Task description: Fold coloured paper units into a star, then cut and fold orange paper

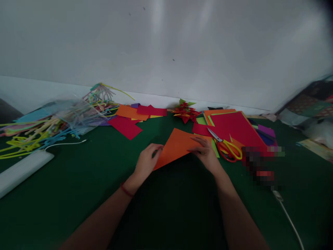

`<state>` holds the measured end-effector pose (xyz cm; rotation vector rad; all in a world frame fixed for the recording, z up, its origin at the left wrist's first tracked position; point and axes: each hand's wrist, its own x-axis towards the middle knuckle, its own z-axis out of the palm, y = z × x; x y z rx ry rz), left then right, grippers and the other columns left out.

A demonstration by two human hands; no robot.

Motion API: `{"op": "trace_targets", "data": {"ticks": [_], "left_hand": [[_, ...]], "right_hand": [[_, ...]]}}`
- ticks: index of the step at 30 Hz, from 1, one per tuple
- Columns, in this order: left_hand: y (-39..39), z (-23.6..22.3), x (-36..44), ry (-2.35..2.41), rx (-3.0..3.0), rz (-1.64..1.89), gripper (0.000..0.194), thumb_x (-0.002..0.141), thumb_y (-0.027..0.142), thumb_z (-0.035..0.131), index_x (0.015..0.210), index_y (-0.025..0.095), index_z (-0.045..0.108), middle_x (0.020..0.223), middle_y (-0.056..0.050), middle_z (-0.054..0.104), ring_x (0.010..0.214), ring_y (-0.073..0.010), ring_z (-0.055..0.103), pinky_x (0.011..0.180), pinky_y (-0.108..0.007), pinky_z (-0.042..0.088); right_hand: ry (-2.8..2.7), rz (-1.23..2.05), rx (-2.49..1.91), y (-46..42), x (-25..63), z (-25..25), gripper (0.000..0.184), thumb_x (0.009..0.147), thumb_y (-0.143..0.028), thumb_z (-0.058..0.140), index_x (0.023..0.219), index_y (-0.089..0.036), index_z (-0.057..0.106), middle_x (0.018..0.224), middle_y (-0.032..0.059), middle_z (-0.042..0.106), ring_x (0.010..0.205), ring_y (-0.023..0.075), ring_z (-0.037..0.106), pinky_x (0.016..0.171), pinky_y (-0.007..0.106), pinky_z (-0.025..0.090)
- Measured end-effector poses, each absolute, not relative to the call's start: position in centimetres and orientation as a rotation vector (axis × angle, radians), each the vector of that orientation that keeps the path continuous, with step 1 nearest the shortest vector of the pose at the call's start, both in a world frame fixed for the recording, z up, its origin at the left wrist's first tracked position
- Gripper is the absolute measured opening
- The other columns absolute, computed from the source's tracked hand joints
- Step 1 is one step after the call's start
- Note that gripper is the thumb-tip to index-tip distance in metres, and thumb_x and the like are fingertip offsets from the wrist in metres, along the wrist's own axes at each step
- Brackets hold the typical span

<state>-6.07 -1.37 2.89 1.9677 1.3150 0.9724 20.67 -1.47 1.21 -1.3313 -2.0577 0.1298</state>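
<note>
An orange paper sheet (179, 144), folded into a triangle, lies on the dark green table (104, 184) in front of me. My left hand (147, 161) grips its lower left edge with curled fingers. My right hand (205, 152) presses flat on its right corner, fingers stretched over the paper. A red thread band circles my left wrist.
Scissors with yellow and red handles (226, 147) lie just right of the paper on a stack of red sheets (234, 126). A folded red paper flower (185, 111) sits at the back. Loose orange and red sheets (130, 119), coloured strips (39, 132), a white bar (23, 170) and a white cable (288, 217) surround them.
</note>
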Motion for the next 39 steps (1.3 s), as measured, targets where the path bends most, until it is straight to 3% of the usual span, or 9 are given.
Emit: {"op": "trace_targets", "data": {"ticks": [3,7,12,16,21,24,27,32,39], "left_hand": [[0.0,2.7,-7.1,1.503,1.444,0.843,0.034,0.085,0.041,0.042,0.106,0.016,0.052,0.104,-0.01,0.059,0.09,-0.0195,0.059,0.073,-0.031,0.049],[0.5,2.7,-8.4,1.236,1.188,0.504,0.051,0.082,0.055,0.04,0.099,0.01,0.054,0.081,-0.013,0.067,0.065,-0.0186,0.063,0.057,-0.03,0.051],[0.6,2.1,-9.2,1.096,1.185,0.434,0.034,0.074,0.043,0.059,0.091,0.013,0.057,0.081,-0.008,0.068,0.058,-0.0103,0.058,0.052,-0.02,0.044],[1.4,1.8,-9.7,1.17,1.277,0.501,0.026,0.075,0.039,0.057,0.081,0.014,0.055,0.073,-0.005,0.067,0.047,-0.0068,0.049,0.046,-0.019,0.037],[1.6,1.9,-9.8,1.131,1.337,0.565,0.023,0.078,0.039,0.055,0.08,0.015,0.054,0.074,-0.004,0.066,0.044,-0.0052,0.045,0.044,-0.018,0.033],[1.5,1.9,-9.7,1.071,1.375,0.564,0.024,0.08,0.04,0.053,0.081,0.015,0.055,0.074,-0.003,0.066,0.043,-0.0048,0.045,0.042,-0.017,0.033],[1.3,1.9,-9.6,1.036,1.352,0.52,0.024,0.078,0.039,0.057,0.083,0.015,0.057,0.072,-0.003,0.067,0.042,-0.0049,0.046,0.041,-0.017,0.034],[1.2,2.3,-9.5,1.024,0.968,0.642,0.035,0.079,0.04,0.057,0.1,0.013,0.054,0.091,-0.013,0.069,0.07,-0.0156,0.064,0.065,-0.026,0.05],[0.7,2.0,-8.3,0.748,0.792,0.888,0.027,0.081,0.029,0.058,0.101,0.011,0.055,0.113,-0.015,0.06,0.104,-0.0248,0.058,0.091,-0.036,0.045]], "right_hand": [[-2.027,-0.004,-1.348,-1.6,20.6,1.5,0.015,0.081,-0.028,0.056,0.088,-0.031,0.069,0.124,0.0007,0.053,0.12,0.0228,0.041,0.1,0.052,0.021],[-2.013,-0.082,-1.372,-1.6,20.0,1.6,0.016,0.082,-0.027,0.054,0.087,-0.029,0.069,0.125,0.001,0.052,0.121,0.0242,0.039,0.1,0.054,0.021],[-1.833,0.02,-1.405,-1.7,20.0,1.6,0.026,0.081,-0.018,0.047,0.098,-0.025,0.065,0.132,0.0033,0.044,0.124,0.0243,0.035,0.099,0.052,0.025],[-0.989,0.439,-1.649,-1.4,22.1,1.1,0.032,0.079,-0.026,0.048,0.109,-0.018,0.054,0.121,0.0114,0.052,0.113,0.0233,0.047,0.091,0.044,0.042],[-0.857,0.921,-1.692,-1.2,22.6,0.6,0.042,0.078,-0.053,0.047,0.074,-0.013,0.06,0.063,0.013,0.066,0.06,0.0236,0.065,0.05,0.037,0.055],[-0.765,1.378,-1.475,-1.2,20.8,0.8,0.042,0.074,-0.055,0.054,0.08,-0.014,0.06,0.07,0.012,0.069,0.065,0.0225,0.067,0.05,0.033,0.057],[-0.663,1.401,-1.337,-1.2,19.6,0.9,0.033,0.067,-0.034,0.071,0.092,-0.015,0.059,0.076,0.0076,0.07,0.064,0.0189,0.068,0.053,0.028,0.058],[-0.613,1.251,-1.342,-1.0,19.7,0.4,0.037,0.06,-0.021,0.077,0.092,-0.014,0.059,0.072,0.0035,0.07,0.057,0.0163,0.067,0.049,0.024,0.059],[-0.566,1.148,-1.211,-1.0,18.4,0.4,0.041,0.061,-0.033,0.075,0.094,-0.016,0.058,0.08,0.0021,0.069,0.063,0.0153,0.067,0.058,0.024,0.061]]}}
